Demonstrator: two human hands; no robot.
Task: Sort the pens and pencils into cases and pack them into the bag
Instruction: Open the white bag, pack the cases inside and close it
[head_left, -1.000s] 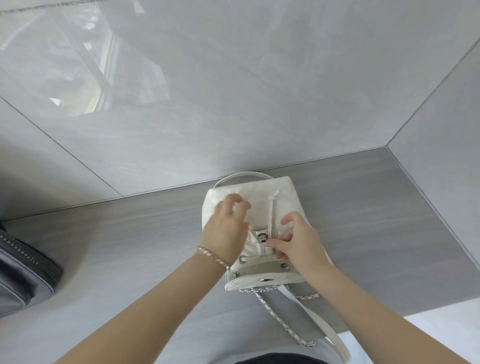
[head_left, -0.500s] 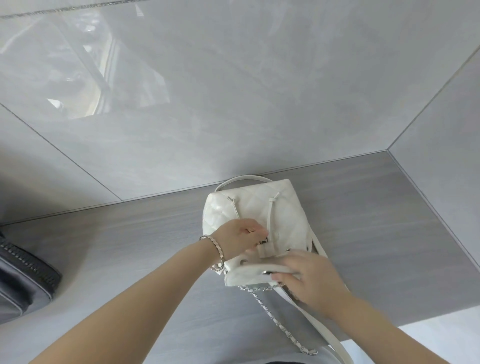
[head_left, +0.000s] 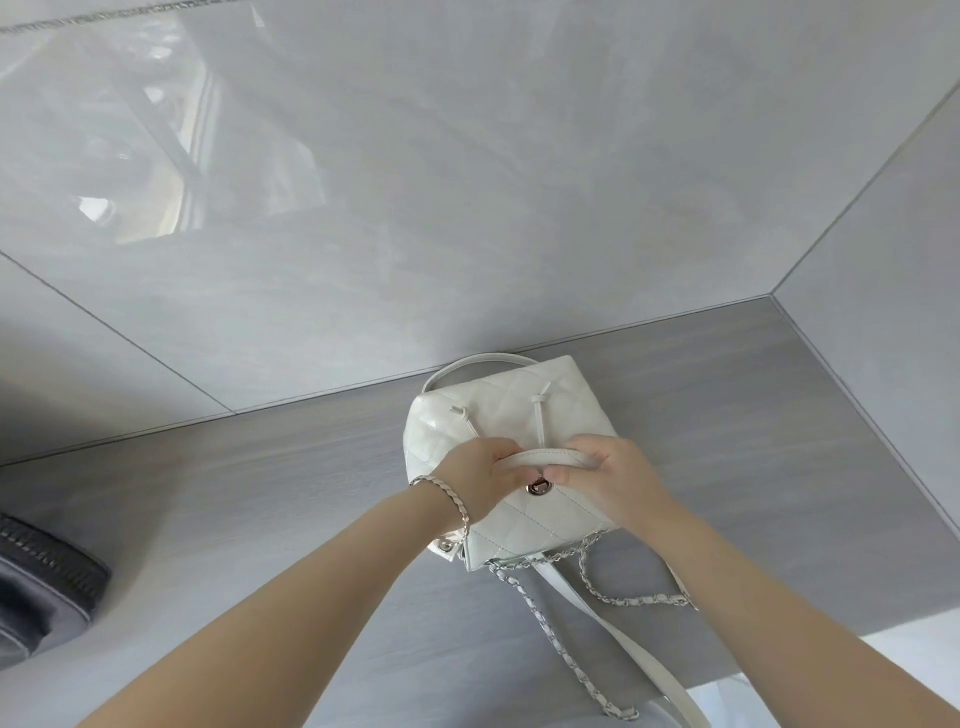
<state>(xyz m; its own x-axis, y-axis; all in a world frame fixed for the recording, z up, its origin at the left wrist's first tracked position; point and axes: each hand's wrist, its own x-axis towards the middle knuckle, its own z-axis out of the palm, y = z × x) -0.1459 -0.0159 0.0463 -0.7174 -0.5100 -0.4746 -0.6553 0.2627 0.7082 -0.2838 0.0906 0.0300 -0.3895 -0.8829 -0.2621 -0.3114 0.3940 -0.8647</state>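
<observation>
At the back edge of the bench (head_left: 260, 493), your left hand (head_left: 475, 475) and right hand (head_left: 621, 480) both curl fingers (head_left: 500, 451) round the flap (head_left: 548, 519) of the bag (head_left: 519, 410); press unevenly and the clasp (head_left: 543, 486) could miss, leaving it open.

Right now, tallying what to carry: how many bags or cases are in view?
2. The white quilted bag, centre, gripped by left hand and right hand; a dark grey zipped case at the left edge, cropped. Others may hide inside the bag.

The bag (head_left: 524, 410) is showing glossy, white, quilted, leather-like skin. Its chain (head_left: 566, 660) and clasp (head_left: 540, 487) are gleaming like polished metal. The table (head_left: 260, 493) is looking matt, grey and wood-grained. The wall (head_left: 467, 182) is reflecting like glazed tile.
</observation>
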